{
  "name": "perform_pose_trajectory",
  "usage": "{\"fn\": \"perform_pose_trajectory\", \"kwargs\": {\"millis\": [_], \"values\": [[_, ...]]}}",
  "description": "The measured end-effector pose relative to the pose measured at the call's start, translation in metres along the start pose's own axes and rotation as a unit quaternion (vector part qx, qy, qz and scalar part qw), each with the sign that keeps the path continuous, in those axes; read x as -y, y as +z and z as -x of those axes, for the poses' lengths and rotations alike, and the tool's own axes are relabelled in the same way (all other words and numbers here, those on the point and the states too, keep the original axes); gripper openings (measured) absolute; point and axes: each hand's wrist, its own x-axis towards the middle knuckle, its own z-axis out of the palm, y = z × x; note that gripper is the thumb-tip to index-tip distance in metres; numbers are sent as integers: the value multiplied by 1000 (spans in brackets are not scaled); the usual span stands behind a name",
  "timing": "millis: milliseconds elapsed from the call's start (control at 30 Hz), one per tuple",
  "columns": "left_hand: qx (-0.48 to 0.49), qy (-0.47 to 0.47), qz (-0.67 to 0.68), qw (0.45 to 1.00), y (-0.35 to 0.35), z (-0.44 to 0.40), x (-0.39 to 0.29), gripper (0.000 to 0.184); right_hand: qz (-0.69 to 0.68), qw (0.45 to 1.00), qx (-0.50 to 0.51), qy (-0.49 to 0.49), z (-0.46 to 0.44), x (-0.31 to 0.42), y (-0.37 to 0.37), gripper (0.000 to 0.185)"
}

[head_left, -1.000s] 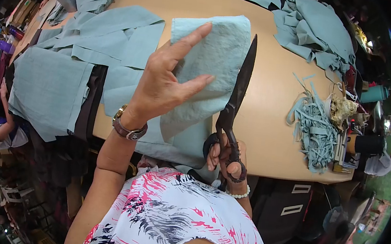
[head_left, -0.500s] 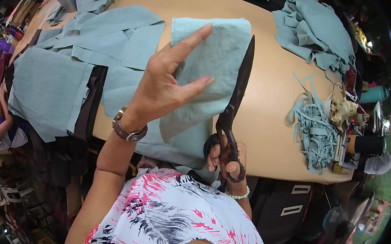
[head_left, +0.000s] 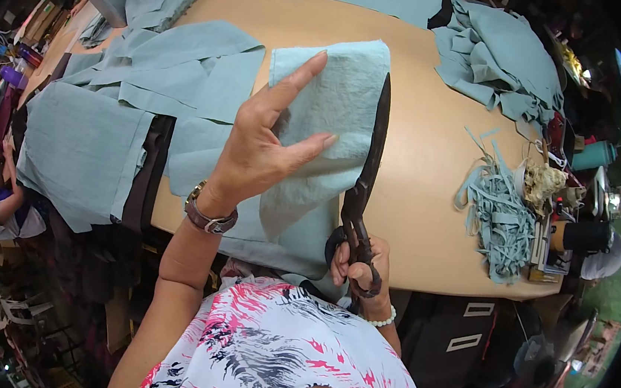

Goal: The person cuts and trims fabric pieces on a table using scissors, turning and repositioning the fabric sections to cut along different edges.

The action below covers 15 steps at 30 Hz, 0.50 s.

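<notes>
A pale blue-green cloth piece [head_left: 343, 85] is held up over the table. My left hand [head_left: 262, 137] grips it from the left, its thumb and forefinger lying spread on the near face and its other fingers hidden behind the cloth. In my right hand [head_left: 360, 262] are large dark scissors [head_left: 370, 162], pointing away from me. Their blades look nearly closed and run along the cloth's right edge.
The tan table [head_left: 427, 228] bears cloth panels [head_left: 83, 150] at the left and a cloth pile [head_left: 488, 54] at the back right. Tangled strips [head_left: 501, 220] lie near a black cylinder [head_left: 589, 237]. Another person [head_left: 7, 202] is at the far left.
The scissor blades have come closer together along the cloth's edge, their tips lower in view. The cloth and the table's contents appear slightly lower as the view shifts.
</notes>
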Motion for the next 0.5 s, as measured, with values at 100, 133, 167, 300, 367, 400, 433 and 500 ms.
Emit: {"fn": "perform_pose_trajectory", "kwargs": {"millis": [100,133,167,300,367,400,433,500], "values": [[6,-10,5,1000,-1,1,1,69,8,1000,-4,6,0,0,0,35],[8,-14,7,1000,-1,1,1,69,9,1000,-10,13,0,2,2,34],[9,-19,8,1000,-1,1,1,69,10,1000,-15,19,1,3,4,32],[5,-23,4,1000,-2,2,-1,69,37,997,-42,57,2,6,7,31],[2,-24,2,1000,-2,3,-1,69,63,994,-50,75,1,6,7,34],[0,-27,1,1000,-1,5,0,69,30,998,-31,51,0,2,6,36],[-1,-31,0,1000,0,6,0,69,-3,1000,-12,26,-1,-6,4,39],[9,-51,6,999,-1,10,0,71,-30,1000,2,1,-3,-9,4,43]]}}
